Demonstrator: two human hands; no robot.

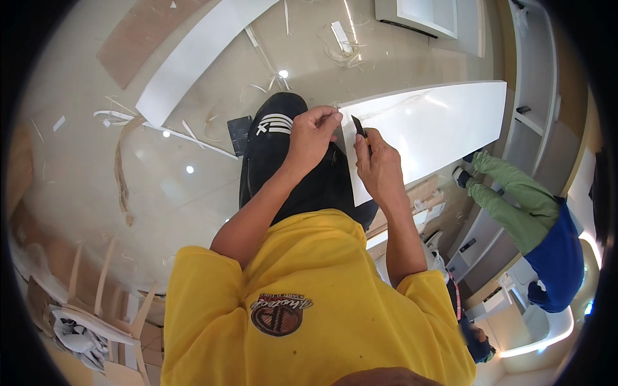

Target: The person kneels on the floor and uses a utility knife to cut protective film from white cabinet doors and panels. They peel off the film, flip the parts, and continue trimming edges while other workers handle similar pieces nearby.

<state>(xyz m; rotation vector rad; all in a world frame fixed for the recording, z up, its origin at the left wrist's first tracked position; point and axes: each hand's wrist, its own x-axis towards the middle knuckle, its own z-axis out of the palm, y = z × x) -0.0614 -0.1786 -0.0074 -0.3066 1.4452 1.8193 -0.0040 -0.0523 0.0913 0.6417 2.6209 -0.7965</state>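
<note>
Far to the left of the white board [444, 132], a crumpled brown strip [120, 170] lay on the floor [187, 212]. Above it, also well left of the white board, I recorded a brown panel [143, 38] and then a long white panel [196, 55]. A thin white strip [201, 142] lay on the floor below the long white panel.

My left hand [313, 136] was just off the white board's left end, thumb and forefinger pressed together; I could not tell whether a fine sliver was pinched between them. A black utility knife [358, 127] stood over that same end, blade pointing away from me. My right hand [378, 164] gripped its handle firmly, above the white board's surface.

On progress: the scattered strips suggested, in my judgement, that some trimming was done. The white board's left end appeared to be the portion in hand and, I judged, left to finish; the condition of its edges was too small to verify. Right of the white board, a co-worker [547, 248] in green trousers was bent forward.
</note>
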